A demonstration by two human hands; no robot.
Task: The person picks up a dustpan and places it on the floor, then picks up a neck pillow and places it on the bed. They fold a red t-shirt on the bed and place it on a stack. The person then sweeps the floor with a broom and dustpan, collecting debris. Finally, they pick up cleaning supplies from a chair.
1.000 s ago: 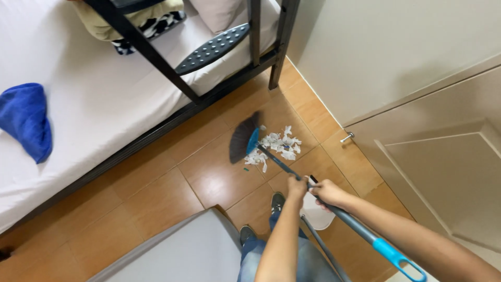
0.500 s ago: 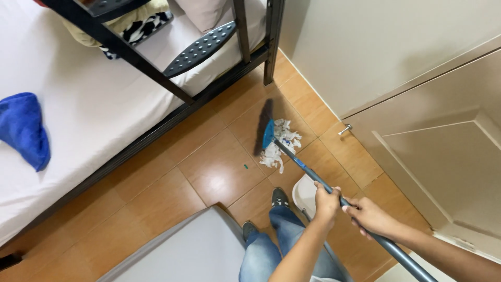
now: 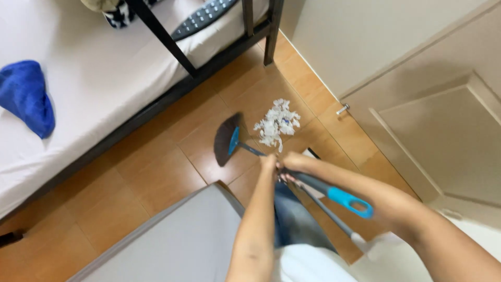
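Note:
Both my hands grip a broom handle point(image 3: 313, 185), grey with a blue loop end. My left hand point(image 3: 269, 163) and my right hand point(image 3: 296, 161) sit side by side low on the shaft. The broom head point(image 3: 228, 140), dark bristles on a blue block, rests on the wooden floor point(image 3: 156, 172). Just right of it lies a pile of white paper scraps point(image 3: 276, 124). A second thin grey pole point(image 3: 334, 219) runs under my right forearm to a blurred white part; what holds it is hidden. My jeans-clad leg point(image 3: 292, 219) shows below my hands.
A bed with a white mattress point(image 3: 88, 78) and black metal frame point(image 3: 156, 107) fills the upper left, with a blue cloth point(image 3: 26, 96) on it. A grey flat surface point(image 3: 172, 240) lies at bottom left. A cream door point(image 3: 438, 130) and a small door stopper point(image 3: 342, 108) stand at right.
The broom head has swung from the right of the scrap pile to its left side. My hands have moved up and closer to the head.

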